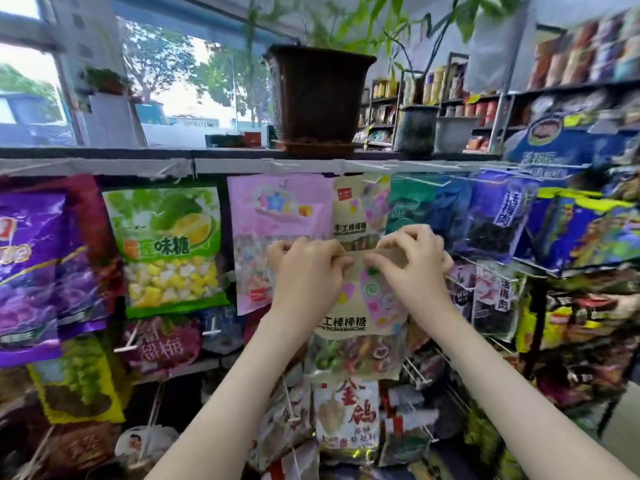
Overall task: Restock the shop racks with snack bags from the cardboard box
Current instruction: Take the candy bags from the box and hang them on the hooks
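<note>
— Where is the lollipop bag [360, 306] held?
— It is pinched at its top edge by the left hand [304, 271] and the right hand [412, 261], against the rack [104, 166] and beside a pink bag [277, 209].
— Is it hung?
— Possibly; its top is covered by fingers [374, 261]. A plant pot [317, 98] is set above.

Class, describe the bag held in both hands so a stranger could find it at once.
Start at the brown plant pot on top of the rack. Below it, under a hanging lollipop bag, the left hand and right hand pinch the top edge of a matching beige bag. Only this one is held; pastel swirls mark its front.
</note>
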Action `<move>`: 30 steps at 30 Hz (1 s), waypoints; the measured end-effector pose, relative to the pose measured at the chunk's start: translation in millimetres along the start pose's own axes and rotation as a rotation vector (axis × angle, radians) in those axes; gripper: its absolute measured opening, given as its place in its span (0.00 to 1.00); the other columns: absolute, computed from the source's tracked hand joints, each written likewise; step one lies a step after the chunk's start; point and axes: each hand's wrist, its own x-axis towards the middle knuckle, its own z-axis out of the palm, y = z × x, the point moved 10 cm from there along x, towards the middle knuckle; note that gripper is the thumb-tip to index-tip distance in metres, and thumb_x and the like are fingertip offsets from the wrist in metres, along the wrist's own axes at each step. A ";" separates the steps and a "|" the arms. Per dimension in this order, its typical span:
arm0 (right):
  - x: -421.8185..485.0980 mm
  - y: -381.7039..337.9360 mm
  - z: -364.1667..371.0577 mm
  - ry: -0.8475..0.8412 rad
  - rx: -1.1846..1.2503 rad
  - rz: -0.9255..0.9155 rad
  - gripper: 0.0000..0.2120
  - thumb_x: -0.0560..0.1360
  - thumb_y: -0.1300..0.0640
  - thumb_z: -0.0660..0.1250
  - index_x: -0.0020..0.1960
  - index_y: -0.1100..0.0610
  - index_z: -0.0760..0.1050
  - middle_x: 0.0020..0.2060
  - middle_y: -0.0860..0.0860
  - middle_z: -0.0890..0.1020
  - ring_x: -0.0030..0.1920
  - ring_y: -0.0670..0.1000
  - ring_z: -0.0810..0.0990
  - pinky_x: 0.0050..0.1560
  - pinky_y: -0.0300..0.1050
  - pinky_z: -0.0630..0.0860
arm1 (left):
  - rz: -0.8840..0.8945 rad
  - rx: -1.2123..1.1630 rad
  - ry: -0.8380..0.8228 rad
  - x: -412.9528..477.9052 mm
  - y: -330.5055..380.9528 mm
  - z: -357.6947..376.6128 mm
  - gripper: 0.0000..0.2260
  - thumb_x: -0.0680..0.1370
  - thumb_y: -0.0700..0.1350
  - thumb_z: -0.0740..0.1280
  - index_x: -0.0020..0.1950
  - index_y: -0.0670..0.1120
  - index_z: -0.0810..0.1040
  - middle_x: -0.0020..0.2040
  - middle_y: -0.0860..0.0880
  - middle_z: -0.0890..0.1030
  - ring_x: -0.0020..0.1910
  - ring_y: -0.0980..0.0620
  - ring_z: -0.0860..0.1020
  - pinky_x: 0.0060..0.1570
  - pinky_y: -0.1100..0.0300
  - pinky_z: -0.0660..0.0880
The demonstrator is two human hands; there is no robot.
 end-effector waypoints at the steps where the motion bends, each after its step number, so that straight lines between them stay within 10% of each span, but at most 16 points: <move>1: 11.1 13.4 -5.1 0.039 0.014 0.045 0.14 0.67 0.47 0.75 0.48 0.50 0.76 0.51 0.44 0.66 0.58 0.48 0.64 0.65 0.57 0.61 | 0.003 -0.004 0.011 10.7 2.5 7.5 0.07 0.76 0.49 0.66 0.40 0.50 0.81 0.37 0.52 0.82 0.46 0.48 0.76 0.49 0.54 0.55; 6: 49.9 67.6 -6.4 0.110 0.316 0.181 0.39 0.63 0.50 0.79 0.65 0.57 0.60 0.60 0.52 0.65 0.62 0.51 0.66 0.61 0.45 0.67 | 0.020 -0.003 0.077 52.9 20.7 37.7 0.09 0.73 0.49 0.65 0.33 0.49 0.78 0.32 0.53 0.80 0.40 0.48 0.75 0.43 0.56 0.51; 15: 122.6 105.7 15.9 0.008 0.520 0.166 0.30 0.66 0.48 0.76 0.56 0.53 0.58 0.46 0.44 0.68 0.48 0.49 0.70 0.38 0.35 0.65 | -0.089 0.051 0.166 113.0 27.1 77.7 0.10 0.74 0.48 0.65 0.35 0.47 0.79 0.34 0.50 0.81 0.41 0.45 0.74 0.48 0.53 0.61; 30: 188.4 117.3 56.8 -0.157 0.652 0.095 0.30 0.66 0.49 0.77 0.54 0.54 0.58 0.46 0.48 0.69 0.48 0.52 0.72 0.47 0.48 0.72 | -0.172 0.353 0.300 144.7 30.7 83.6 0.08 0.74 0.49 0.63 0.38 0.51 0.78 0.35 0.54 0.80 0.44 0.49 0.75 0.44 0.58 0.48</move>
